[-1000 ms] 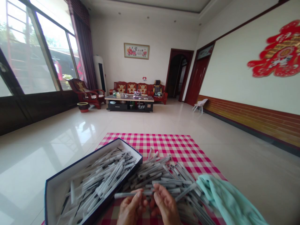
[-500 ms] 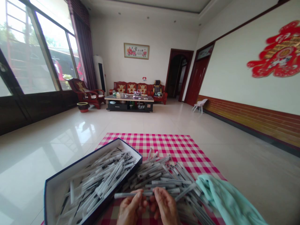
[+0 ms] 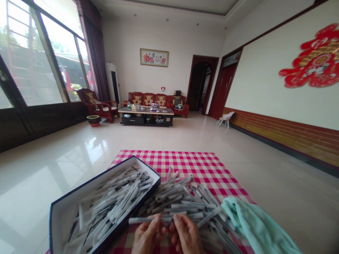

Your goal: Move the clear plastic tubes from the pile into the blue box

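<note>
Right here, the left hand [image 3: 147, 236] and right hand [image 3: 186, 236] are curled closed, seemingly both pinching a slim clear plastic tube [image 3: 140, 220] (a pen barrel, perhaps), over a loose heap of tubes [image 3: 172, 199]! At ten o'clock, a navy-rimmed white cardboard box [image 3: 91, 179] holds more; at three, a crumpled mint-green towel [image 3: 254, 222]; beneath, pink-and-white gingham cloth [image 3: 201, 169].

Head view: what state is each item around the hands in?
Left hand, gripping a slim translucent plastic tube.
Right hand, curled at the tube's far end, contact unclear.
Navy-rimmed white cardboard box, open, full of tubes.
Loose tubes, heaped.
Mint-green cloth, crumpled.
Pink-and-white checked cloth, flat.
</note>
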{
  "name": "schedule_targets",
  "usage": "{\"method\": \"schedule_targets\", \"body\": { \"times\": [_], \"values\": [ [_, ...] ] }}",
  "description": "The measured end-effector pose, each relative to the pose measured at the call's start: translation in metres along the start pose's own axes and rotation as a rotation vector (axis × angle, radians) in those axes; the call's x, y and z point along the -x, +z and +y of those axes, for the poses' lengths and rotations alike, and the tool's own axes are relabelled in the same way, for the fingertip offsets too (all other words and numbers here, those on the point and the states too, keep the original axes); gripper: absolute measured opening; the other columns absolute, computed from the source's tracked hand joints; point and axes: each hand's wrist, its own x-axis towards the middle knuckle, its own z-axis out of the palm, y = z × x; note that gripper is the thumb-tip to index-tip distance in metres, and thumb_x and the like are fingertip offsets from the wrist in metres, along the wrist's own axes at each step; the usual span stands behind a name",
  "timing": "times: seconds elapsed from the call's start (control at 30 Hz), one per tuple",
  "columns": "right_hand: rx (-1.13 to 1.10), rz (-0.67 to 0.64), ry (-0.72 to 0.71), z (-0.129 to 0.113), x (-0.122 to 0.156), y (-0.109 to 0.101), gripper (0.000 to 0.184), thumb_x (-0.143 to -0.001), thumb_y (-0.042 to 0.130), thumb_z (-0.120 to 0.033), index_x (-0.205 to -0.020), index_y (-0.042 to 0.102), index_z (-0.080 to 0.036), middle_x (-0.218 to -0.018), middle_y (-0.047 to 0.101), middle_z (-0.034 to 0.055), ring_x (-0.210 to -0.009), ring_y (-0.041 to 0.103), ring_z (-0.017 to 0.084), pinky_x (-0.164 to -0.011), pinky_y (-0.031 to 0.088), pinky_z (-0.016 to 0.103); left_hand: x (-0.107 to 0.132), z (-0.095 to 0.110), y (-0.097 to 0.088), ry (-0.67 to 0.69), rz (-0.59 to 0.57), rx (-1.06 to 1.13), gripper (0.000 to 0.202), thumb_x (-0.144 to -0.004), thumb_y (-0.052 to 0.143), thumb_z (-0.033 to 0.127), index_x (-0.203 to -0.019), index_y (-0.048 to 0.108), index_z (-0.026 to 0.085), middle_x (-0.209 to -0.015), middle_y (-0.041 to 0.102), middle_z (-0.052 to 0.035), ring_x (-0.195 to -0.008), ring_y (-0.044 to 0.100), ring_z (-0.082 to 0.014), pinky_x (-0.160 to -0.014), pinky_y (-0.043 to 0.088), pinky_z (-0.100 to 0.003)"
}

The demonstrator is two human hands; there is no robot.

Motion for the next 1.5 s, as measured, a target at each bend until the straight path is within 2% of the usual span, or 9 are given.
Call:
{"method": "schedule_targets", "body": {
  "times": [0.47,0.6,0.73,0.9,1.07,1.2,1.27,1.37,1.5],
  "values": [
    [0.020,0.052,-0.270,-0.002,0.001,-0.004,0.032,-0.066,0.070,-0.051,-0.069,0.066,-0.020,-0.059,0.061,0.0006,-0.051,0.055,0.015,-0.051,0.047,0.024,-0.006,-0.004,-0.004,-0.038,0.052,-0.025,0.039,-0.049,0.088,0.035,-0.068,0.067,0.009,-0.053,0.066,-0.0020,-0.047,0.062,-0.0116,-0.040,0.044,-0.016],
    [-0.175,0.051,-0.110,-0.005,-0.003,-0.012,0.032,-0.064,0.074,-0.047,-0.077,0.063,-0.019,-0.061,0.062,0.0000,-0.052,0.055,0.013,-0.052,0.047,0.024,-0.006,-0.005,-0.005,-0.038,0.050,-0.015,0.038,-0.049,0.087,0.036,-0.067,0.065,0.010,-0.052,0.065,-0.0012,-0.047,0.063,-0.0116,-0.040,0.044,-0.015],
    [-0.264,0.024,0.023,-0.009,-0.006,-0.011,0.039,-0.061,0.077,-0.046,-0.083,0.062,-0.017,-0.062,0.064,0.0010,-0.047,0.052,0.011,-0.044,0.043,0.020,-0.009,-0.009,-0.006,-0.014,0.056,0.014,0.040,-0.048,0.089,0.033,-0.073,0.068,0.010,-0.056,0.068,-0.0029,-0.049,0.064,-0.0120,-0.042,0.046,-0.015],
    [-0.073,-0.105,-0.017,-0.030,-0.014,0.019,0.036,-0.068,0.069,-0.048,-0.083,0.064,-0.015,-0.053,0.058,-0.0030,-0.036,0.044,0.006,-0.035,0.034,0.016,-0.016,-0.012,-0.011,-0.001,0.043,0.060,0.039,-0.051,0.088,0.030,-0.077,0.068,0.009,-0.061,0.072,-0.0059,-0.052,0.066,-0.0125,-0.043,0.049,-0.015],
    [0.128,-0.183,-0.166,-0.062,-0.029,0.062,0.018,-0.075,0.062,-0.030,-0.084,0.067,-0.016,-0.059,0.061,-0.0008,-0.048,0.055,0.011,-0.043,0.042,0.020,-0.019,-0.009,-0.013,-0.017,0.009,0.112,0.039,-0.047,0.090,0.028,-0.074,0.070,0.008,-0.060,0.072,-0.0053,-0.050,0.066,-0.0122,-0.043,0.051,-0.015],
    [0.047,-0.238,-0.196,-0.067,-0.037,0.076,0.040,-0.077,0.057,-0.026,-0.117,0.057,-0.018,-0.096,0.068,0.0075,-0.074,0.066,0.019,-0.049,0.049,0.023,-0.020,-0.007,-0.014,-0.034,0.014,0.134,0.035,-0.046,0.090,0.026,-0.067,0.068,0.008,-0.054,0.069,-0.0032,-0.048,0.066,-0.0123,-0.042,0.051,-0.015],
    [0.049,-0.189,-0.233,-0.061,-0.037,0.069,0.041,-0.081,0.053,-0.028,-0.121,0.054,-0.019,-0.103,0.067,0.0096,-0.081,0.066,0.021,-0.054,0.051,0.026,-0.019,-0.007,-0.014,-0.035,0.024,0.137,0.035,-0.048,0.090,0.023,-0.072,0.069,0.008,-0.058,0.071,-0.0044,-0.050,0.067,-0.0128,-0.043,0.052,-0.016],
    [0.142,-0.086,-0.249,-0.047,-0.031,0.044,0.029,-0.084,0.052,-0.037,-0.101,0.065,-0.018,-0.094,0.070,0.0101,-0.079,0.066,0.023,-0.061,0.053,0.030,-0.018,-0.007,-0.014,-0.047,0.037,0.134,0.036,-0.053,0.088,0.019,-0.081,0.068,0.009,-0.063,0.073,-0.0066,-0.053,0.069,-0.0144,-0.045,0.054,-0.018],
    [0.205,-0.128,-0.283,-0.031,-0.019,0.008,0.030,-0.081,0.057,-0.046,-0.090,0.070,-0.020,-0.091,0.071,0.0098,-0.089,0.065,0.027,-0.076,0.052,0.034,-0.016,-0.008,-0.012,-0.066,0.025,0.139,0.032,-0.059,0.085,0.017,-0.086,0.068,0.009,-0.063,0.073,-0.0062,-0.053,0.068,-0.0142,-0.046,0.054,-0.019]
  ]
}}
